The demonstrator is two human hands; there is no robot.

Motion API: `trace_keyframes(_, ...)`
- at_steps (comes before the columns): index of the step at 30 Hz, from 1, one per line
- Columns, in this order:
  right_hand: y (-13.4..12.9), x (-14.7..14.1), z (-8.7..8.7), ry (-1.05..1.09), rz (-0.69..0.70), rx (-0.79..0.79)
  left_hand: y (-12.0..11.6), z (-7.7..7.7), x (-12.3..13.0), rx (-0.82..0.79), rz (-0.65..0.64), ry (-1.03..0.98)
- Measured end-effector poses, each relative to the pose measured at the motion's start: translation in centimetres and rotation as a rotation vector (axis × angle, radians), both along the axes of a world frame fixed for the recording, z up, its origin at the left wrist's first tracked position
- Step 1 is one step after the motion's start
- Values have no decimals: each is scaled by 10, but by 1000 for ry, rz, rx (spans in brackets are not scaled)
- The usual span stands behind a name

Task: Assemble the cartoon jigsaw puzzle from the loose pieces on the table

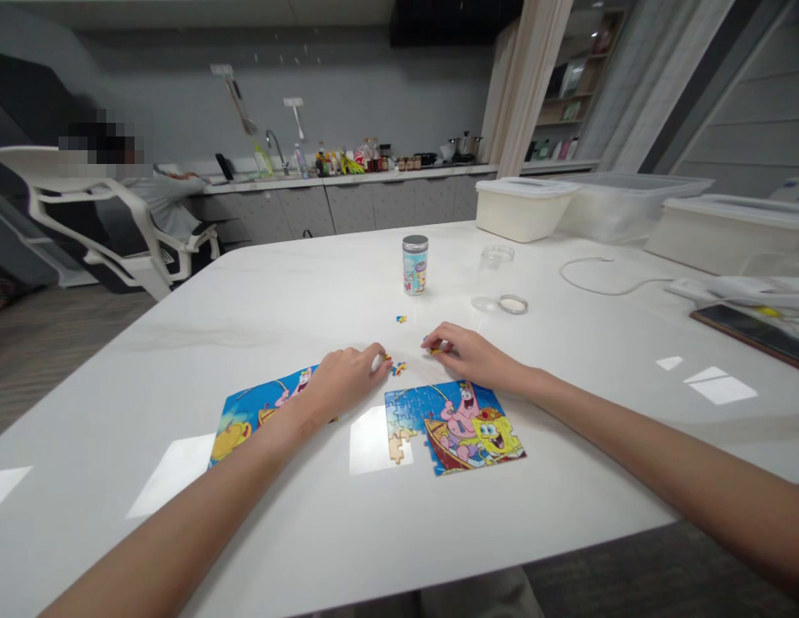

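Observation:
My left hand (344, 378) is closed in a pinch, with a small yellow puzzle piece (387, 357) at its fingertips. Beside those fingertips, loose puzzle pieces (400, 369) lie on the white table. My right hand (460, 350) pinches another puzzle piece (435, 350), mostly covered by the fingers. Between my forearms lies a partly assembled cartoon jigsaw puzzle (467, 429), its lower left corner open. A matching picture sheet (245, 421) is partly hidden under my left forearm. Farther off, a single puzzle piece (402, 319) lies apart.
A cartoon-printed jar with a grey lid (414, 266) stands beyond my hands. Right of it are a clear container (497, 270) and a ring-shaped lid (513, 304). Storage boxes (524, 209), a white cable (592, 290) and a dark phone-like slab (753, 336) lie farther right. A person (164, 202) sits back left.

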State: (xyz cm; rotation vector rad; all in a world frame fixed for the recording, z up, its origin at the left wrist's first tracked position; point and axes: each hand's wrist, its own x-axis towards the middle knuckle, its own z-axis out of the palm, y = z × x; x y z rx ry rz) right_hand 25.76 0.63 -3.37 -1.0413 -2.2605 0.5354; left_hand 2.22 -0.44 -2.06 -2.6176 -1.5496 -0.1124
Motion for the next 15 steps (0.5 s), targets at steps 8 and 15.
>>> trace_keyframes(8,-4,-2,1,-4,150,18,0,1,0,-69,-16,-163)
trace_keyframes(15,-10,-4,5,-70,190,67,2,2,-2,-133,10,-243)
